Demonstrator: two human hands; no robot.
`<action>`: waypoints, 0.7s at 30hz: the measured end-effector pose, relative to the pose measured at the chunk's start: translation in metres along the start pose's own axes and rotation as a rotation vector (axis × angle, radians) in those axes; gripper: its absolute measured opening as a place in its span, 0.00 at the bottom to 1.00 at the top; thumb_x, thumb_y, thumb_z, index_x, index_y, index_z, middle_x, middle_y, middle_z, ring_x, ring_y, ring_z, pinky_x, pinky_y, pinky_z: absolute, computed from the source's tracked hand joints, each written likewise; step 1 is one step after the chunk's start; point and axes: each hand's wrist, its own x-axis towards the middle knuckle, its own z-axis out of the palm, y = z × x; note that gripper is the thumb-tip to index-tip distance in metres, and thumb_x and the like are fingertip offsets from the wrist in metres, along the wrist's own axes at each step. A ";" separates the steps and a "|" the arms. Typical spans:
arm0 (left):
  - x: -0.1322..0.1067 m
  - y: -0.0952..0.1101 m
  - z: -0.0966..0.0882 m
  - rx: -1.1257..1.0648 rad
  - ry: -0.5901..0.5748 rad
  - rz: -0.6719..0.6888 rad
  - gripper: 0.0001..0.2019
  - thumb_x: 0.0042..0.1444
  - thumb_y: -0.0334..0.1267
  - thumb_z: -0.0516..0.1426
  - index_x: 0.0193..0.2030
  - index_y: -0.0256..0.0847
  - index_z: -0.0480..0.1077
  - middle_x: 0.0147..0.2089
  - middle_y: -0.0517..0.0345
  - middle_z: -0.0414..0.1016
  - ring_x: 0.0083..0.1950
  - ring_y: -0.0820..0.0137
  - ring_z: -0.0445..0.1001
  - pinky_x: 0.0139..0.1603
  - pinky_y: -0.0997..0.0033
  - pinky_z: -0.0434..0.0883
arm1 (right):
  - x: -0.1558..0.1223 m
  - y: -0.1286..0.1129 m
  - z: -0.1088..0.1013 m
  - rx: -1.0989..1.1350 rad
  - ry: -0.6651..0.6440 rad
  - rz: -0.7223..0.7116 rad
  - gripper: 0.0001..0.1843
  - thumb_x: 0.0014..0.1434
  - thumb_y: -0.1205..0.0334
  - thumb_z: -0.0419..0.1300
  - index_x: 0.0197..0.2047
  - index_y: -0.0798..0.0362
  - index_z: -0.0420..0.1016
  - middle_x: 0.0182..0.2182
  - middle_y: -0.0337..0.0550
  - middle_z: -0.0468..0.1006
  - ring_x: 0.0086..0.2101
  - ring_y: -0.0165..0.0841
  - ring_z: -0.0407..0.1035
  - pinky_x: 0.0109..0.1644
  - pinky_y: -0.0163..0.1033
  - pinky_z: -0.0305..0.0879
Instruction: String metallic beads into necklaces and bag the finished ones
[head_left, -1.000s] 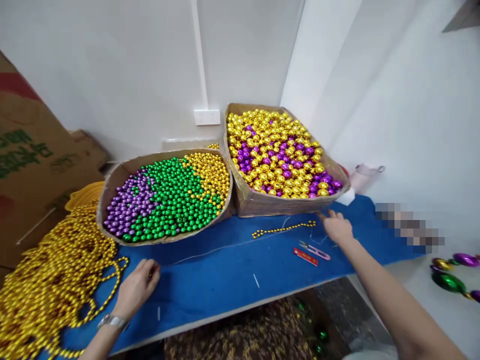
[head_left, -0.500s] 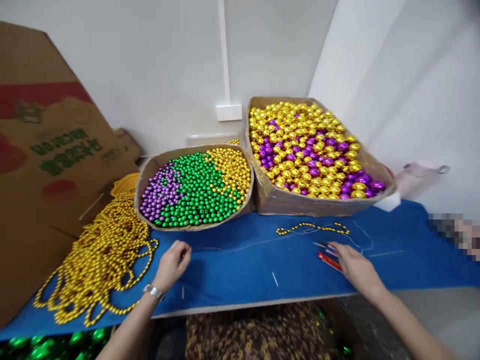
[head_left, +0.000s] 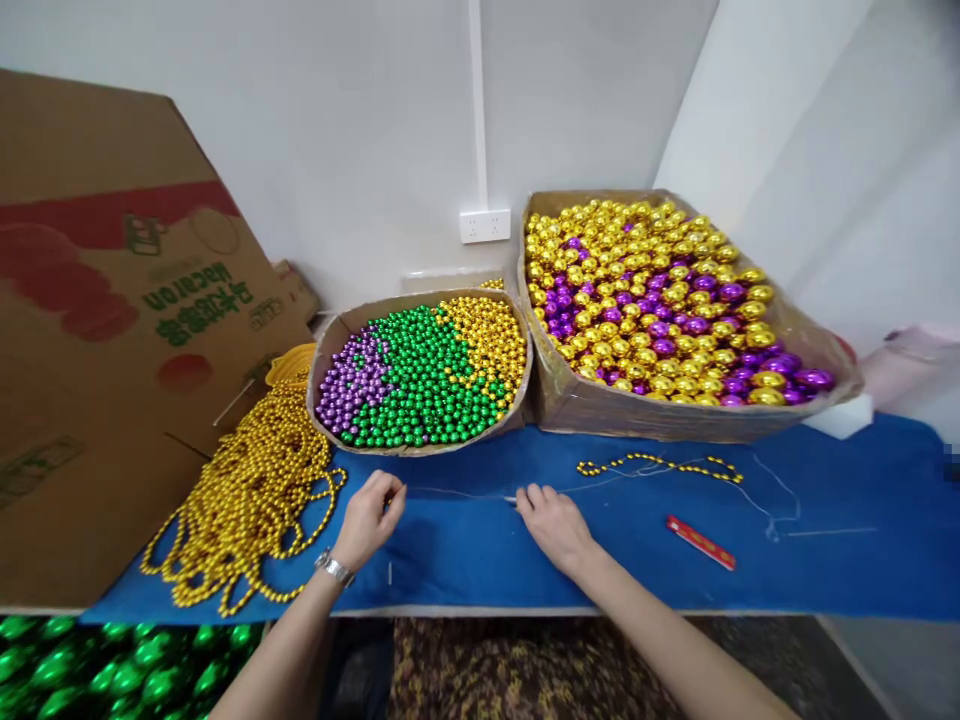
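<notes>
My left hand (head_left: 369,518) is closed in a pinch on one end of a thin pale thread (head_left: 457,493), just in front of the smaller bead box. To its right my right hand (head_left: 553,527) is closed round small thread snips (head_left: 511,500). Only their pale metal tip shows past the fingers, at the thread; the rest is hidden in the hand. Beyond the right hand, the thread runs towards a short string of gold beads (head_left: 626,460) lying on the blue cloth (head_left: 465,560). A flat red case (head_left: 701,543) lies right of my right forearm.
A box (head_left: 420,452) of purple, green and gold beads stands behind my hands. Right of it is a larger box (head_left: 645,420) of gold and purple balls. Gold bead strands (head_left: 255,500) pile at left by a tall carton (head_left: 90,350). A needle-like rod (head_left: 832,531) lies far right.
My right hand has moved left with the snips, from beside the red case to the thread near my left hand. The left hand keeps its pinch. The view has shifted slightly left.
</notes>
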 end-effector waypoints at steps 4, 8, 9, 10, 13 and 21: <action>0.001 -0.011 0.008 0.137 0.031 -0.022 0.10 0.60 0.39 0.47 0.30 0.40 0.63 0.29 0.60 0.63 0.28 0.73 0.65 0.30 0.74 0.62 | 0.001 0.033 -0.014 0.045 -0.031 0.085 0.14 0.65 0.55 0.48 0.49 0.50 0.68 0.40 0.45 0.72 0.38 0.35 0.69 0.36 0.38 0.64; 0.003 -0.021 0.030 0.436 -0.040 -0.045 0.11 0.61 0.38 0.46 0.34 0.40 0.67 0.34 0.54 0.67 0.32 0.68 0.67 0.27 0.73 0.59 | -0.003 0.076 -0.028 0.118 -0.086 0.132 0.16 0.63 0.51 0.52 0.50 0.49 0.67 0.43 0.43 0.71 0.39 0.33 0.70 0.37 0.37 0.65; 0.004 -0.022 0.035 0.491 -0.073 -0.042 0.11 0.61 0.37 0.46 0.35 0.40 0.68 0.34 0.53 0.67 0.34 0.66 0.67 0.28 0.72 0.60 | -0.004 0.084 -0.029 0.139 -0.108 0.129 0.15 0.62 0.52 0.53 0.48 0.50 0.68 0.43 0.43 0.71 0.39 0.33 0.70 0.38 0.38 0.66; 0.004 -0.021 0.039 0.529 -0.102 -0.035 0.11 0.60 0.37 0.47 0.36 0.41 0.69 0.34 0.52 0.68 0.36 0.64 0.67 0.30 0.71 0.61 | -0.005 0.089 -0.029 0.158 -0.131 0.127 0.14 0.62 0.53 0.54 0.47 0.52 0.69 0.43 0.43 0.71 0.39 0.32 0.69 0.40 0.39 0.67; 0.006 -0.010 0.047 0.540 -0.116 0.012 0.12 0.59 0.38 0.48 0.43 0.41 0.70 0.37 0.49 0.70 0.40 0.60 0.67 0.37 0.65 0.64 | -0.005 0.096 -0.022 0.218 -0.181 0.142 0.14 0.62 0.57 0.55 0.48 0.55 0.68 0.44 0.44 0.72 0.39 0.32 0.69 0.42 0.43 0.68; 0.039 0.082 0.065 -0.172 -0.119 0.194 0.13 0.60 0.40 0.49 0.47 0.44 0.70 0.45 0.52 0.73 0.47 0.65 0.70 0.48 0.64 0.68 | -0.033 0.072 -0.049 0.486 -0.137 0.128 0.07 0.63 0.61 0.54 0.41 0.55 0.69 0.35 0.39 0.73 0.34 0.29 0.68 0.39 0.38 0.67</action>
